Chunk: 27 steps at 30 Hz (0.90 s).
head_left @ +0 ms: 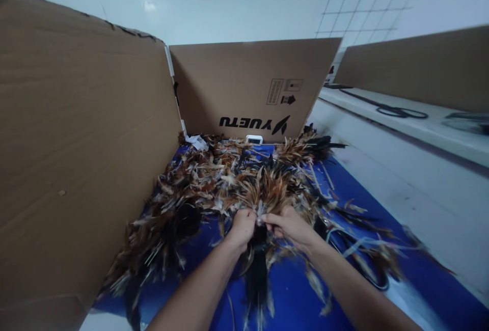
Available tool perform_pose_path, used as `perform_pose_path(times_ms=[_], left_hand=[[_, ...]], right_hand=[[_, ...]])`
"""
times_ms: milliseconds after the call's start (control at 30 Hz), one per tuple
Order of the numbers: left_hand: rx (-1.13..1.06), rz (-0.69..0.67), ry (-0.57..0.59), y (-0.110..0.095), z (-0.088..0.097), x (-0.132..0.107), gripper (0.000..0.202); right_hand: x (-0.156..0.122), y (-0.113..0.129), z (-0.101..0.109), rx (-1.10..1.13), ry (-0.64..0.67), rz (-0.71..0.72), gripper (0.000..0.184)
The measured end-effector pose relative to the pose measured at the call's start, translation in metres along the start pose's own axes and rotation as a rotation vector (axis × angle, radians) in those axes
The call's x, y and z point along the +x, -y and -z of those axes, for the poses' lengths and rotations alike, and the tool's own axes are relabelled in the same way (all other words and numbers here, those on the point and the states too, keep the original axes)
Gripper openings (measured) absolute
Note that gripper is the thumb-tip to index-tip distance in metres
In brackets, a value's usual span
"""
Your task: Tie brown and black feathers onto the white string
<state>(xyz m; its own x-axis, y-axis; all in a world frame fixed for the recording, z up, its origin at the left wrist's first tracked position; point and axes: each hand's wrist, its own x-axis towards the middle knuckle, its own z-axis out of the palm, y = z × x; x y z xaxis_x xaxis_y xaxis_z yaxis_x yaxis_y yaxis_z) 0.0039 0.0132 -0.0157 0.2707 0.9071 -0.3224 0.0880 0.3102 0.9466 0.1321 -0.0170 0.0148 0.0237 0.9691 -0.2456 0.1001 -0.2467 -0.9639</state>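
Observation:
My left hand point(241, 227) and my right hand point(287, 224) meet over a blue sheet point(290, 290), both pinched closed on the quill ends of a small bunch of brown and orange feathers point(267, 191) that fans away from me. A dark feather tuft point(256, 270) hangs below the hands. Around them lies a wide heap of brown, black and white feathers point(198, 178).
Tall cardboard panels stand on the left point(76, 158) and at the back point(252, 86), the back one printed YUETU upside down. A white bench point(412, 178) runs along the right with a black cable point(401, 112) and another cardboard panel point(420, 66). Black scissors point(355, 254) lie among feathers at right.

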Motion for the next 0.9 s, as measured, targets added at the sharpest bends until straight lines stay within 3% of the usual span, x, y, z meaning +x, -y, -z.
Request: perform_pose_path(times_ms=[167,500,733,900], left_hand=[[-0.02,0.004,0.038,-0.001,0.0,-0.001,0.02],[0.084,-0.152,-0.013,0.001,-0.001,-0.005,0.023],[0.196,-0.237,0.002,-0.002,0.001,-0.01,0.029],[0.167,-0.222,0.059,-0.005,0.003,-0.014,0.03]], right_hand=[[0.004,-0.007,-0.007,0.076,-0.043,0.017,0.025],[0.004,-0.008,-0.015,0.259,-0.097,0.011,0.027],[0.002,-0.01,-0.013,0.338,-0.085,-0.015,0.027],[0.001,-0.011,-0.009,0.335,-0.069,0.003,0.023]])
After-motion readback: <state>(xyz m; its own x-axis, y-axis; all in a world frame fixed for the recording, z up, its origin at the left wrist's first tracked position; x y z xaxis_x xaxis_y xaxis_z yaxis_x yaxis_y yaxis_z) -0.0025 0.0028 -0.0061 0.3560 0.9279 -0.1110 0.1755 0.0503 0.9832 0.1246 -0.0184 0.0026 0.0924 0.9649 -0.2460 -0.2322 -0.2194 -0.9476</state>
